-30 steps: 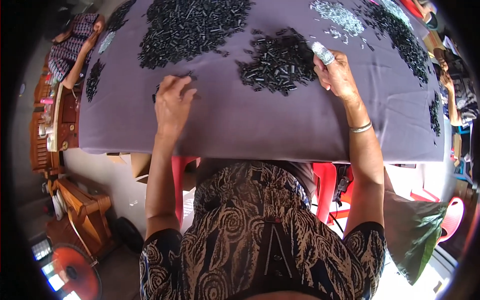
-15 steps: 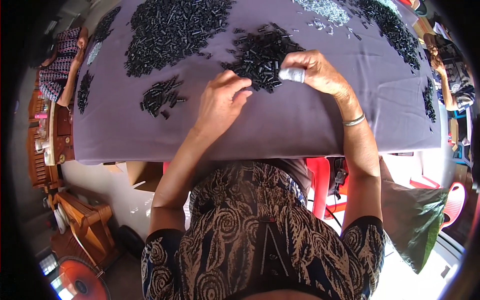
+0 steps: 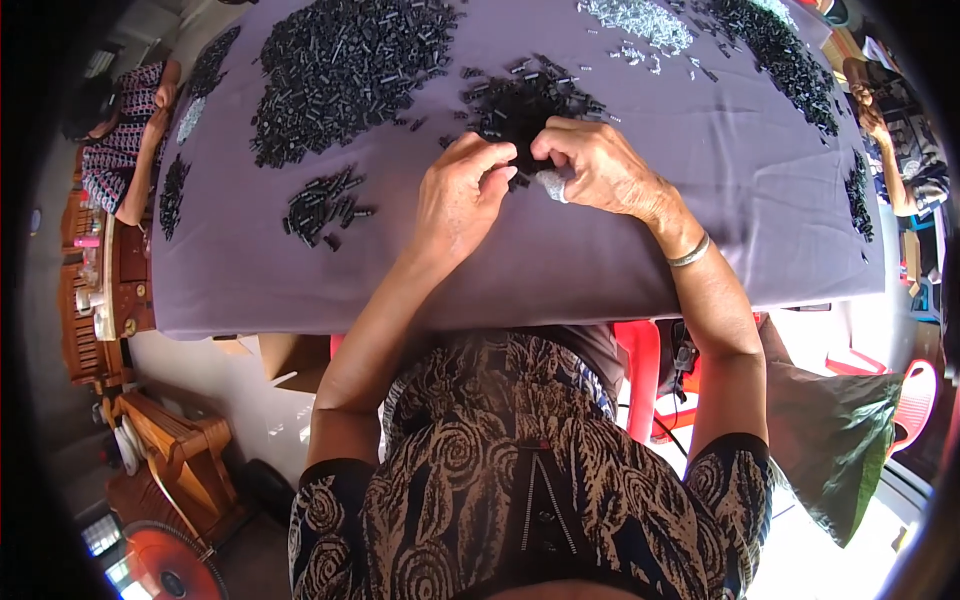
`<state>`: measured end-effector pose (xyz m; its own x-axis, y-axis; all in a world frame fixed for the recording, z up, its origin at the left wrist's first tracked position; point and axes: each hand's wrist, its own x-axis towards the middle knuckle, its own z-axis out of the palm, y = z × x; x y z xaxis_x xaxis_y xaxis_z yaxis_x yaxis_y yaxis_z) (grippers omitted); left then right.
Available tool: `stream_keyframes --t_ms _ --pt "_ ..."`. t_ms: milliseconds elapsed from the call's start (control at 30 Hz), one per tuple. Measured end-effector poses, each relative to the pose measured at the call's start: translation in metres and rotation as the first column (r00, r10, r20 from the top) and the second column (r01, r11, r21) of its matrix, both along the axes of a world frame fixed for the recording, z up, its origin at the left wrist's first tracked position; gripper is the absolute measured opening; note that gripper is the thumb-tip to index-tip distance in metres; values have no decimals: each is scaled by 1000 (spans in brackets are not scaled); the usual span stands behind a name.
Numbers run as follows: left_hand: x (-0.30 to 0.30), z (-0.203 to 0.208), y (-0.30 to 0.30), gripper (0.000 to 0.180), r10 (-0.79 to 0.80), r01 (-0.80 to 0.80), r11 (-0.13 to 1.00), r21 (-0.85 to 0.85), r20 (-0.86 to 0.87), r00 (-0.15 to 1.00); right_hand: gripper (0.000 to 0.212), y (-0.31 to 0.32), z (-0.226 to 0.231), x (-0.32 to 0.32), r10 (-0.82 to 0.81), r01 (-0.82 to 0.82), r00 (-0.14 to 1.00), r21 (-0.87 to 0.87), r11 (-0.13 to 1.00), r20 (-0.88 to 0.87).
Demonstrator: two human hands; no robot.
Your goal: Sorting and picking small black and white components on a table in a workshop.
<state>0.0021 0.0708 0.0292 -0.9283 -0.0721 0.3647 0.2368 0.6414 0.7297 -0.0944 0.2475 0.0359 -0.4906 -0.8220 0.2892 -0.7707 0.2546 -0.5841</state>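
Note:
My left hand (image 3: 465, 190) and my right hand (image 3: 595, 165) meet over the near edge of a middle pile of small black cylindrical parts (image 3: 520, 95). Thumb and fingers of the left hand are pinched, pointing right; a dark bit shows at their tips, too small to name. The right hand's fingers are curled in toward it, with a whitish wrap (image 3: 552, 185) on one digit. What the right fingers hold is hidden against the black pile. Left of my left hand lies a smaller heap of black parts (image 3: 322, 205).
A large black pile (image 3: 350, 75) covers the table's far left. Clear and silvery small parts (image 3: 640, 25) lie at the far right, beside another black pile (image 3: 775, 65). A mauve cloth (image 3: 380, 290) covers the table. One person (image 3: 130, 140) sits left, another (image 3: 885, 140) right.
My right hand has moved left and slightly down, closing the gap to my left hand. The left hand has shifted a little right, and its fingertips have drawn together.

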Motion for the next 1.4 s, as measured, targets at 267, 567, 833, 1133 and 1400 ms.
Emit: stream_keyframes --t_ms 267,567,833,1133,1400 --pt "-32 7 9 19 -209 47 799 599 204 956 27 1 11 4 -246 204 966 -351 914 -80" --pt "-42 -9 13 16 -285 81 478 875 67 956 27 -2 5 1 -275 201 954 -427 882 -119" --pt "-40 -11 11 18 -321 128 480 868 38 946 34 -2 6 4 -221 156 963 -353 923 -151" --pt "-39 -11 4 19 -360 154 486 860 36 932 10 35 14 -38 -437 436 896 -331 837 77" --pt "-37 -12 4 16 -342 213 551 807 -14 939 8 76 8 -69 -243 277 878 -24 961 412"
